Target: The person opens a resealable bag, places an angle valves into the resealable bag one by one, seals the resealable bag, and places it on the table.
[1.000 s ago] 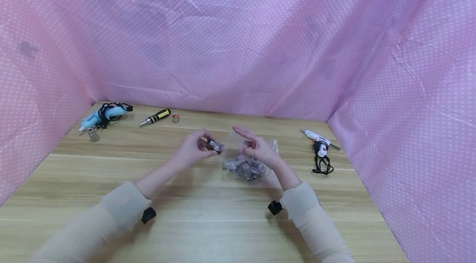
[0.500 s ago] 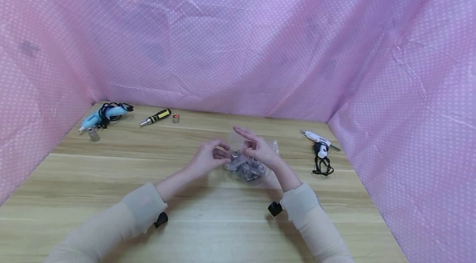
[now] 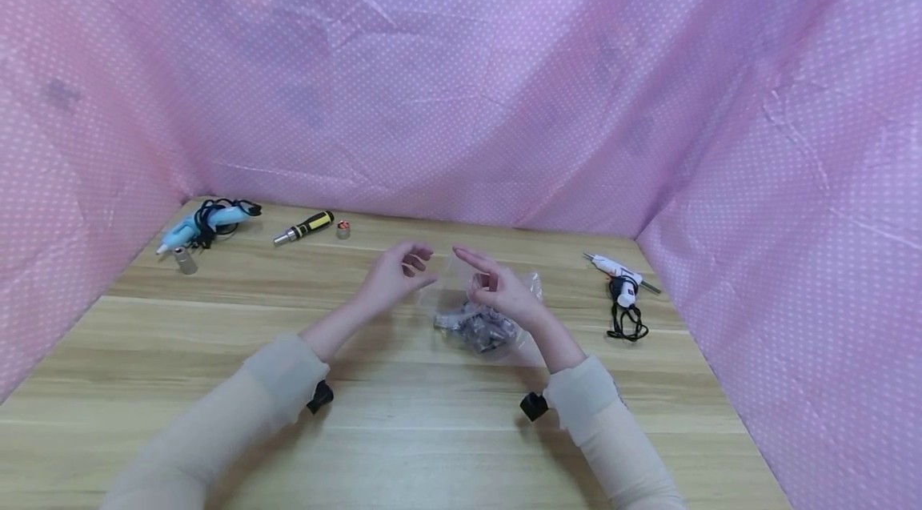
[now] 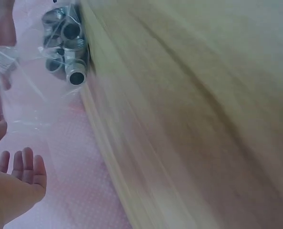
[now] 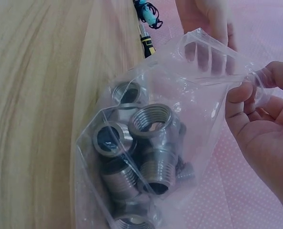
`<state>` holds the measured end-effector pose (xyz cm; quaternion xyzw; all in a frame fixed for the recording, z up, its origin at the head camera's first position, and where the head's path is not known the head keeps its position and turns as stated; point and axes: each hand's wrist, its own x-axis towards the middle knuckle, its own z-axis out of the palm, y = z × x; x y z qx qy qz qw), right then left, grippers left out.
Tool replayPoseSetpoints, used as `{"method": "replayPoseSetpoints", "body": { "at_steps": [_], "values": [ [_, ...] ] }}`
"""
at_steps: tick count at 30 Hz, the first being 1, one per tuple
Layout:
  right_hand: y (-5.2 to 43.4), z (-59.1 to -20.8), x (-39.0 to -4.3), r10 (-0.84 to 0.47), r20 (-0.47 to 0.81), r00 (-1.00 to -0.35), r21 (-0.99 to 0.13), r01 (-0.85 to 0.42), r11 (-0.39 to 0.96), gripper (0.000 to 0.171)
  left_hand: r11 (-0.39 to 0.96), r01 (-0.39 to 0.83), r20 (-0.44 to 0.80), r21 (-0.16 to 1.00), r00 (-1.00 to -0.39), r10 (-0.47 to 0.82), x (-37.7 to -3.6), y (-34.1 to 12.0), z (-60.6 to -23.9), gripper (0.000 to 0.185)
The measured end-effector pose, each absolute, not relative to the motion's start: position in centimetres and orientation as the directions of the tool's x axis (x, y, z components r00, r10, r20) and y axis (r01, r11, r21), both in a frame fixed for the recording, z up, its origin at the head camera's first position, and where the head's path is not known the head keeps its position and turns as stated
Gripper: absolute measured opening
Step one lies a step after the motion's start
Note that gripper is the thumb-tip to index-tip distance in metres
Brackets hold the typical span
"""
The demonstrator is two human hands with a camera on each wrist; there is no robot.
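**Bag of fittings held at its mouth**

Surface (image 3: 403,446) of pale wood grain fills my view, boxed in on three sides by a pink cloth (image 3: 461,78) with white dots. At the far left I see a blue glue gun (image 3: 205,222) with a black cord, a small metal cylinder (image 3: 186,260) just in front of it, a screwdriver (image 3: 302,227) with a black and yellow handle, and a small round piece (image 3: 343,229) just beside its end. A white glue gun (image 3: 619,279) lies at the far right.

My right hand (image 3: 500,292) is raised over the middle of the surface, thumb and fingers (image 5: 237,102) pinching the rim of a clear bag (image 5: 179,124); the index finger points away. The bag rests on the surface under that hand, and threaded metal fittings (image 5: 141,152) lie heaped inside it. My left hand (image 3: 394,276) hangs just beside the bag's mouth, fingers (image 4: 27,164) loosely spread and empty.

I can read no writing on any of it.
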<state>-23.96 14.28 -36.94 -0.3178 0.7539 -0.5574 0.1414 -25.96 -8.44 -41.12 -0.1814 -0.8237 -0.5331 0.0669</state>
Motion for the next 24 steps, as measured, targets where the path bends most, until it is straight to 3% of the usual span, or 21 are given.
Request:
{"method": "replayPoseSetpoints", "body": {
  "at_steps": [6,14,20,24],
  "values": [
    [14.2,-37.2,-24.0,-0.645,0.148,-0.749,-0.934,-0.321,0.158,0.068,0.362,0.353,0.265,0.863,-0.925,0.272,-27.6,-7.6,-41.4,0.042],
    [14.3,-37.2,-23.4,-0.625,0.197,-0.756,-0.896,-0.398,0.199,0.057,0.323,0.367,0.258,0.872,-0.907,0.332,-28.9,-7.0,-40.9,0.023],
    [15.5,-38.9,-22.9,-0.559,0.295,-0.775,-0.754,-0.548,0.362,0.046,0.319,0.371,0.250,0.872,-0.898,0.361,-28.9,-6.7,-40.3,0.020],
    [16.0,-39.2,-21.7,-0.538,0.403,-0.741,-0.596,-0.658,0.460,0.040,0.312,0.359,0.243,0.880,-0.903,0.353,-28.8,-6.5,-40.0,0.015]
  ]
}}
